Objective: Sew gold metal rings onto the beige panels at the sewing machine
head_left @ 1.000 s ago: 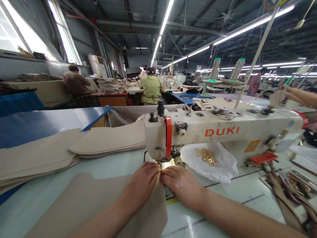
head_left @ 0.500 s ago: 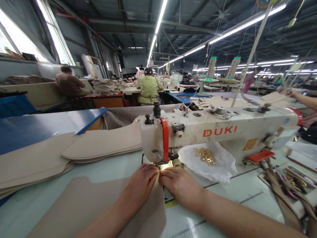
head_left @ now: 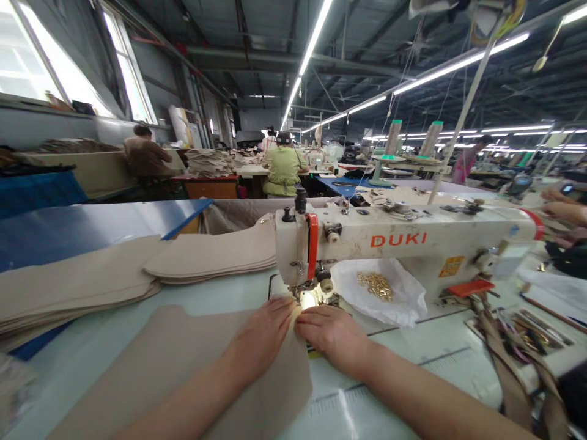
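Note:
A beige fabric panel (head_left: 183, 360) lies flat on the pale machine table, its top right corner under the head of the white DUKI sewing machine (head_left: 353, 235). My left hand (head_left: 263, 336) rests on the panel just in front of the needle area, fingers close together and gripping its edge. Opposite it, my right hand (head_left: 332, 336) has its fingers curled at the panel's right edge, the tips nearly touching the left ones. The machine's lamp (head_left: 309, 300) shines just behind my fingertips. My fingers hide the stitching spot and the fabric between them.
Stacked beige panels (head_left: 215, 256) lie left of the machine. Gold-coloured metal rings (head_left: 375, 285) sit on a white cloth (head_left: 408, 305) under the machine arm. At right are a tool tray (head_left: 541, 333) and hanging straps (head_left: 504, 360). Co-workers (head_left: 284, 168) sit further back.
The view has turned slightly left and shifted. Both hands stay by the needle area; the right fingers lie a little flatter, and more of the lamp's glow shows.

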`<state>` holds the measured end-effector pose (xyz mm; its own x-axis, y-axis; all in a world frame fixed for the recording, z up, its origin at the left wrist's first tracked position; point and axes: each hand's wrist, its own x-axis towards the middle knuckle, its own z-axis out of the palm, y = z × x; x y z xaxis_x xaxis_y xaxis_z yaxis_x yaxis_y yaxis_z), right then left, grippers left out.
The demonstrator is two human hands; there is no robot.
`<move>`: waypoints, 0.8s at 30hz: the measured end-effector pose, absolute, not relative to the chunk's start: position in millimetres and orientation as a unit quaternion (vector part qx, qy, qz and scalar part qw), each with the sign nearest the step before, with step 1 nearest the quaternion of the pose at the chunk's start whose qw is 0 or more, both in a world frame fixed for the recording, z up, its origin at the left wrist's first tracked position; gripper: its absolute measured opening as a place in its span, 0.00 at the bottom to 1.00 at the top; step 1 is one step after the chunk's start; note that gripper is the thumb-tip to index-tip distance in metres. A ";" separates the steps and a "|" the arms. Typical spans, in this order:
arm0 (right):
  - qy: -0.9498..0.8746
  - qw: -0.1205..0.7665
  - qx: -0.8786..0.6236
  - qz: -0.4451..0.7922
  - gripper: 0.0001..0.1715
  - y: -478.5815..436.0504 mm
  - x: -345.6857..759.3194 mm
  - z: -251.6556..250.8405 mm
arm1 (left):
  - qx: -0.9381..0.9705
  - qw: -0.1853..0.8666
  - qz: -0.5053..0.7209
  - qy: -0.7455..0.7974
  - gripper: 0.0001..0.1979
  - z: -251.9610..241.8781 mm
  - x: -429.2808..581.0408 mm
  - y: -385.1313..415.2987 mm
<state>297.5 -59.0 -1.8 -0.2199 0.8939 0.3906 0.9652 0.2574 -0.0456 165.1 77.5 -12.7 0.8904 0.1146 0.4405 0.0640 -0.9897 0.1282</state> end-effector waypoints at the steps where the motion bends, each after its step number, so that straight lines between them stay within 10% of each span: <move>1: -0.777 0.169 -0.598 -0.100 0.07 -59.5 297.2 -0.9 | 0.973 0.051 0.221 0.042 0.15 -15.9 163.8 78.5; 24: -0.781 0.146 -0.604 -0.070 0.07 -55.7 298.7 5.1 | 0.970 0.077 0.227 0.043 0.16 -14.3 164.8 77.9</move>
<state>298.7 -55.7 5.1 -0.2282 0.9219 0.3132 0.9630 0.2612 -0.0671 164.8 77.9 -14.3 0.8932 0.1191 0.4336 0.0496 -0.9845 0.1682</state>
